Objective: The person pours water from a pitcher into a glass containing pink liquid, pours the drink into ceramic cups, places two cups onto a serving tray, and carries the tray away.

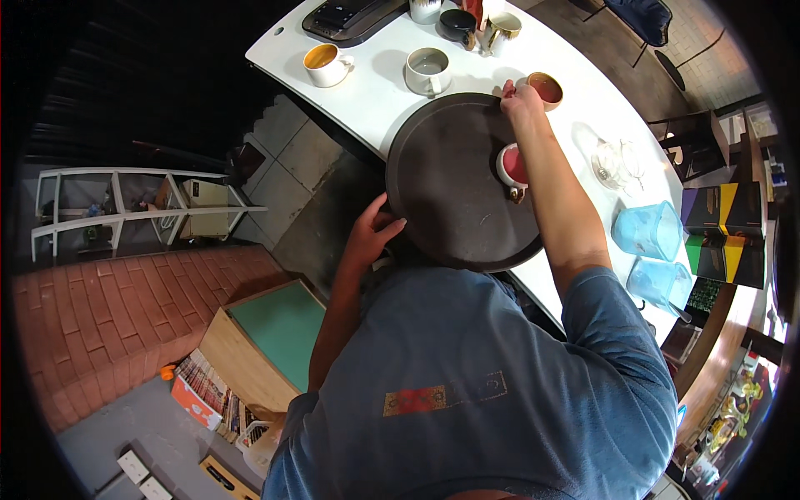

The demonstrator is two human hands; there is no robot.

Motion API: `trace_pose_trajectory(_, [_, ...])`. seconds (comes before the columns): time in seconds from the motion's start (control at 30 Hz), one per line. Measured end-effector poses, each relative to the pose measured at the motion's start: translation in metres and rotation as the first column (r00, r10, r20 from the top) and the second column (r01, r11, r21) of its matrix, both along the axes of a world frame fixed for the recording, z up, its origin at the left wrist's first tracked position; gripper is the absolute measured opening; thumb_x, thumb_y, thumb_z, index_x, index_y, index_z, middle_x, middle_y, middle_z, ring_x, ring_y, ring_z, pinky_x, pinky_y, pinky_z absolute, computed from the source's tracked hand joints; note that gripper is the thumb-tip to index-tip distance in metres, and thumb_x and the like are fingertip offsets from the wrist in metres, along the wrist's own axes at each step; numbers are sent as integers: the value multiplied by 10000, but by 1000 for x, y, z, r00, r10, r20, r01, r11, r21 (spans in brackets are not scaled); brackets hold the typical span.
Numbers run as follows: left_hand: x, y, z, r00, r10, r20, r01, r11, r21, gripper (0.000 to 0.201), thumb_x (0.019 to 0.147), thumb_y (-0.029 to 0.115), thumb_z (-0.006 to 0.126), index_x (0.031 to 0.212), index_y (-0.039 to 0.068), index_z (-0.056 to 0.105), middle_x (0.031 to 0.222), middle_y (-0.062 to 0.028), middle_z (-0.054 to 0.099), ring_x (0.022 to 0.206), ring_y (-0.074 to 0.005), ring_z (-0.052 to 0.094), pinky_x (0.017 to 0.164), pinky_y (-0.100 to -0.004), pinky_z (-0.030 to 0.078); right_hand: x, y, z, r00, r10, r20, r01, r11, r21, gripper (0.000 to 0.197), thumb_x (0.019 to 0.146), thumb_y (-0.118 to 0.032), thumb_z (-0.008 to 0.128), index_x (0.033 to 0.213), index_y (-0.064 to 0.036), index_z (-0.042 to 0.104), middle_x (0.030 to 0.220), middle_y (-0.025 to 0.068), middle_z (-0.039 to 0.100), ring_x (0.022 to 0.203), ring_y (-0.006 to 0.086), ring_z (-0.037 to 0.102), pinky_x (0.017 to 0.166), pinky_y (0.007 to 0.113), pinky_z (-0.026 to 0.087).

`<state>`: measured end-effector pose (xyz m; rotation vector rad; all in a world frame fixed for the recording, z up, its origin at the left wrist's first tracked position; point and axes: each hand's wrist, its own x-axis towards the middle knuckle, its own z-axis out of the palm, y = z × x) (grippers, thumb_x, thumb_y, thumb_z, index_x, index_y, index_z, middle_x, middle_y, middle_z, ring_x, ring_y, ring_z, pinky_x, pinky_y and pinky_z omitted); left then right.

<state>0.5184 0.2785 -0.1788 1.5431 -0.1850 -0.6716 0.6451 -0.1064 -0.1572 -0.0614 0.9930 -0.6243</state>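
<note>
My left hand [372, 231] grips the left rim of a round dark brown tray [450, 171], which overhangs the near edge of the white table. On the tray's right side stands a white cup with a pink-red inside [514, 164], partly hidden by my right forearm. Past the tray's far right rim, my right hand [523, 102] is closed at the handle side of a tan cup with a red inside [546, 89]. Its handle is hidden by my fingers. I cannot tell whether this cup touches the table.
On the white table [375, 104] stand a cup with a yellow inside [326, 67], a grey-white mug [428, 72], a black cup [457, 27] and a brown-streaked mug [502, 33]. Clear glassware [617, 162] and blue translucent containers [648, 232] sit to the right.
</note>
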Motion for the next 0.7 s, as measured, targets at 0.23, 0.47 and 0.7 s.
trace_pose_trajectory(0.23, [6, -3, -8, 999, -29, 16, 29, 998, -53, 675, 851, 71, 715, 1424, -35, 375, 945, -84, 676, 883, -112, 613, 801, -250, 473, -39, -11, 28, 965, 249, -79, -260, 888, -379, 168, 959, -31, 482, 1127, -30, 478, 945, 110, 527, 684, 188, 543, 564, 273, 515])
trace_pose_trajectory(0.47, [22, -18, -10, 998, -60, 33, 62, 996, -60, 672, 858, 90, 714, 1424, -41, 375, 885, -48, 660, 777, -59, 538, 720, -204, 421, -93, 10, 104, 816, 564, -127, -541, 668, -510, 149, 972, -129, 560, 1041, 3, 547, 790, 45, 569, 673, 127, 549, 586, 249, 493])
trace_pose_trajectory(0.7, [35, -31, -13, 989, -143, 45, 144, 989, -17, 692, 863, 130, 717, 1428, -50, 361, 837, -16, 627, 751, -51, 507, 692, -207, 410, -142, 58, 139, 598, 778, -190, -728, 428, -536, 207, 980, -271, 572, 983, -70, 618, 767, -61, 569, 644, 28, 500, 558, 164, 418])
